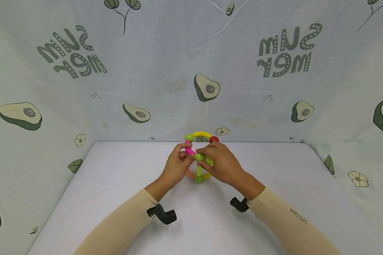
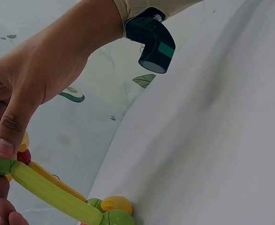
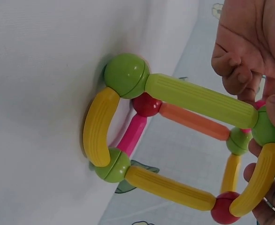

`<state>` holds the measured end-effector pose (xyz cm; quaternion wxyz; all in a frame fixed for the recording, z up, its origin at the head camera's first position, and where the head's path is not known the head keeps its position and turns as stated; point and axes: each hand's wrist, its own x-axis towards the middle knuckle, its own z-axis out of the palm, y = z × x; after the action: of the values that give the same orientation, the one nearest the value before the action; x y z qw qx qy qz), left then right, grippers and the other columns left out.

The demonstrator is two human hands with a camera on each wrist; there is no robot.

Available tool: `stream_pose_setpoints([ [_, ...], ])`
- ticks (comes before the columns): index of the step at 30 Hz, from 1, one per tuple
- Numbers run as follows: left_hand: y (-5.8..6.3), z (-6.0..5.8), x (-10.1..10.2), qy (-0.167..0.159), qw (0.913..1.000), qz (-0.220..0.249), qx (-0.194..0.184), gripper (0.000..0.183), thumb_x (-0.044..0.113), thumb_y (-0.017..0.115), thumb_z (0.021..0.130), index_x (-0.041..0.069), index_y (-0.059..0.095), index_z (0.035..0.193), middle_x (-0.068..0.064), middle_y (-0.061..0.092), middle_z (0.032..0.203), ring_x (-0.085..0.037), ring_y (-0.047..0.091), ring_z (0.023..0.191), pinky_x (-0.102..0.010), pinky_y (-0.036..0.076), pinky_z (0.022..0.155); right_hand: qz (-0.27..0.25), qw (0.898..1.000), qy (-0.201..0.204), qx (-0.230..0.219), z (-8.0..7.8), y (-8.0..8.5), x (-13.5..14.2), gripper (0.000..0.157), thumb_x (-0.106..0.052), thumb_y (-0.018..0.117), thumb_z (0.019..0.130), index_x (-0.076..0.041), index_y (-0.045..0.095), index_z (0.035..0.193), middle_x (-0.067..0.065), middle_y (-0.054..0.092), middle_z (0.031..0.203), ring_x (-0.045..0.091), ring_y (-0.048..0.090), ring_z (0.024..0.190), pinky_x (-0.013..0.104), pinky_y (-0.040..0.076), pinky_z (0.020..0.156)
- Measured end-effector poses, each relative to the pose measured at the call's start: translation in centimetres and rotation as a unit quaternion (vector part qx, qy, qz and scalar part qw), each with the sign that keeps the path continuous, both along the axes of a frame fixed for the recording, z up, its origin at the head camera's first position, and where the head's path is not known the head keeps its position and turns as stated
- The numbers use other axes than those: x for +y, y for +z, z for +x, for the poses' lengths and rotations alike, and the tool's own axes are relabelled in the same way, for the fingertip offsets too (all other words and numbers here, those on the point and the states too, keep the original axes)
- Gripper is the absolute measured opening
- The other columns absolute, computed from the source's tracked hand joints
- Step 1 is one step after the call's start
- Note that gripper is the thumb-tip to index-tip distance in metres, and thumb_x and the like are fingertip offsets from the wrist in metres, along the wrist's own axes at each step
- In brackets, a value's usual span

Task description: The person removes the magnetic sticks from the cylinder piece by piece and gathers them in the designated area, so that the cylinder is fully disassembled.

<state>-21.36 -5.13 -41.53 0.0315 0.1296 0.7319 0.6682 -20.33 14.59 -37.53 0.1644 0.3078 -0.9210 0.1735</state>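
A frame of plastic balls and rods stands upright on the table in the head view. Its near upper green ball point(image 1: 199, 157) sits on a straight light-green rod point(image 1: 199, 171) that rises from a lower green ball point(image 3: 126, 75). My left hand point(image 1: 172, 165) pinches a curved pink rod point(image 1: 189, 149) beside that upper ball. From the other side my right hand point(image 1: 225, 163) grips the upper ball, its thumb point(image 2: 7, 146) pressed against it in the left wrist view. A yellow curved rod point(image 1: 202, 134) and a red ball point(image 1: 214, 139) form the far top side.
The white table point(image 1: 140, 156) ends at a back edge below a patterned cloth point(image 1: 166, 63), which also hangs at both sides. Black wrist cameras point(image 1: 162, 214) stick out inward from both sleeves. In the right wrist view, yellow rods point(image 3: 170, 188) and an orange rod point(image 3: 194, 121) complete the frame's sides.
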Motion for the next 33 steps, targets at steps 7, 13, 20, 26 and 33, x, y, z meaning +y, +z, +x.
stream_pose_setpoints([
  [7,0.2,0.0,0.1,0.006,0.9999,0.003,-0.009,0.036,0.010,0.059,0.101,0.013,0.053,0.136,-0.008,0.065,0.092,-0.016,0.054,0.080,-0.020,0.048,0.067,-0.007,1.000,0.000,0.000,0.1,0.0,0.0,0.043,-0.026,0.085,0.086,-0.011,0.073,0.125,0.000,0.071,0.108,0.025,0.057,0.112,0.045,0.047,0.101],
  [13,0.2,0.0,0.3,0.020,0.9997,0.002,-0.010,0.036,0.010,0.059,0.101,0.014,0.053,0.136,-0.011,0.064,0.090,-0.015,0.056,0.080,-0.020,0.049,0.065,-0.015,1.000,0.013,0.008,0.0,-0.1,0.1,0.042,-0.025,0.086,0.086,-0.011,0.073,0.124,0.000,0.071,0.108,0.024,0.058,0.111,0.044,0.047,0.101],
  [20,-0.3,-0.2,-0.1,0.016,0.9998,0.009,-0.009,0.050,0.010,0.058,0.102,0.016,0.044,0.149,-0.015,0.067,0.099,-0.024,0.063,0.088,-0.024,0.054,0.074,-0.013,1.000,0.005,0.003,0.2,-0.1,0.1,0.043,-0.024,0.087,0.085,-0.012,0.073,0.124,0.000,0.072,0.110,0.025,0.058,0.113,0.046,0.047,0.102],
  [26,-1.1,-0.3,-0.7,0.023,0.9995,0.010,-0.021,0.066,0.012,0.060,0.101,0.013,0.026,0.158,-0.015,0.068,0.106,-0.043,0.064,0.099,-0.032,0.056,0.083,-0.006,1.000,-0.007,-0.010,0.5,-0.1,0.0,0.045,-0.025,0.086,0.085,-0.013,0.072,0.127,0.001,0.071,0.114,0.027,0.057,0.118,0.048,0.047,0.104],
  [33,-2.0,-0.6,-1.4,0.039,0.9984,-0.040,-0.008,0.060,0.016,0.063,0.101,0.009,0.034,0.153,-0.016,0.069,0.110,-0.028,0.065,0.090,-0.025,0.052,0.075,-0.006,1.000,-0.008,-0.017,0.7,0.0,0.1,0.046,-0.025,0.086,0.085,-0.014,0.072,0.128,0.001,0.071,0.115,0.027,0.056,0.120,0.048,0.046,0.104],
])
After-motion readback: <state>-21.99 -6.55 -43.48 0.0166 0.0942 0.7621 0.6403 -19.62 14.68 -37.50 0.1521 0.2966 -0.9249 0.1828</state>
